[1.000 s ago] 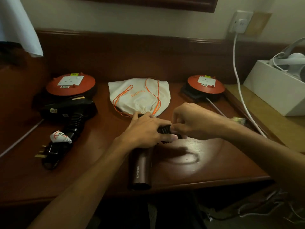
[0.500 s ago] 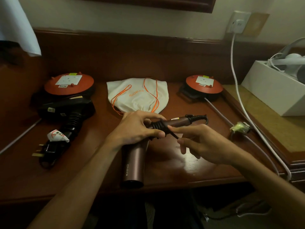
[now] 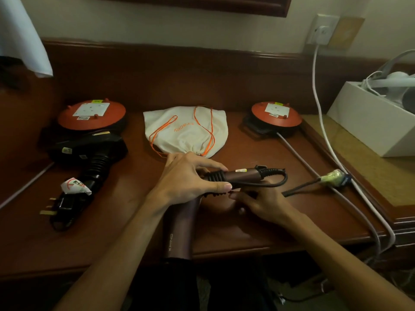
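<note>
You are gripping the maroon metallic hair dryer [image 3: 179, 223] with your left hand [image 3: 186, 178], fingers curling over its black cord [image 3: 275, 170]. The dryer is lying on the wooden worktop [image 3: 112, 232], its barrel overhanging the front edge. Your right hand [image 3: 260, 205] is touching the cord from below; whether it is grasping, I cannot tell.

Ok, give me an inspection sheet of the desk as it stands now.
Surface: wooden desk, glossy.
Job's things: maroon hair dryer, barrel end over front edge; black cord looped by its handle; drawstring bag behind.
Clutter: black hair dryer; orange left reel and right reel at back.
Hands: left hand grips dryer and cord coils; right hand fingertips at cord, grip unclear.
Cables: white cable from wall socket.
Surroundings: white box, right.
</note>
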Action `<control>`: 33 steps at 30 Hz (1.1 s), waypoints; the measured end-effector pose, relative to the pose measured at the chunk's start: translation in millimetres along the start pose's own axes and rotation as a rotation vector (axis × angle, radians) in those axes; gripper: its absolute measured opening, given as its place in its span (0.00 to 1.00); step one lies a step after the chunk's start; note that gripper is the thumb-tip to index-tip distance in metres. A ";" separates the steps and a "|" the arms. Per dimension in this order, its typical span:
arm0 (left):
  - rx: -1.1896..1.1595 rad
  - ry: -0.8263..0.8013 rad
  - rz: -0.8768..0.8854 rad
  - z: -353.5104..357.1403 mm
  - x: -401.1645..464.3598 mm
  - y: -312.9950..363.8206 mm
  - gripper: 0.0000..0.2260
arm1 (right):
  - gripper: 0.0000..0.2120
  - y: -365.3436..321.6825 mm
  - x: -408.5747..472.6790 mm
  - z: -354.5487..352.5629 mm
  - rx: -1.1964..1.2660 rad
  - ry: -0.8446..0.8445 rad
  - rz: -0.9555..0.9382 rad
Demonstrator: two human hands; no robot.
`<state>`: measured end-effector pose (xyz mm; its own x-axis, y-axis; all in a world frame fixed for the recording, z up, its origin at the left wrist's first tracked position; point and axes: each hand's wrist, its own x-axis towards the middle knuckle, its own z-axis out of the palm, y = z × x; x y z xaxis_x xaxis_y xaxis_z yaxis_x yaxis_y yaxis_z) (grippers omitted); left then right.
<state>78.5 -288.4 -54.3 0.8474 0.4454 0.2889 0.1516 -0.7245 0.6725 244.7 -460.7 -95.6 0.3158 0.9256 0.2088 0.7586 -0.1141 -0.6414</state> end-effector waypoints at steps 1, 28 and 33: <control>-0.043 -0.003 0.010 -3.4 -3.0 -0.5 0.23 | 0.08 0.5 4.4 -2.7 0.020 -0.029 -0.007; 0.528 -0.378 0.002 6.1 16.8 25.0 0.27 | 0.07 -43.9 106.7 -55.8 -0.395 -0.758 0.053; 0.597 -0.535 -0.078 8.8 30.4 27.3 0.25 | 0.09 -59.8 102.5 -65.2 -0.415 -0.692 0.063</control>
<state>112.9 -299.2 -33.1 0.9290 0.3041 -0.2110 0.3391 -0.9278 0.1557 268.8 -382.6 12.2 0.0435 0.9110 -0.4101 0.9437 -0.1722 -0.2824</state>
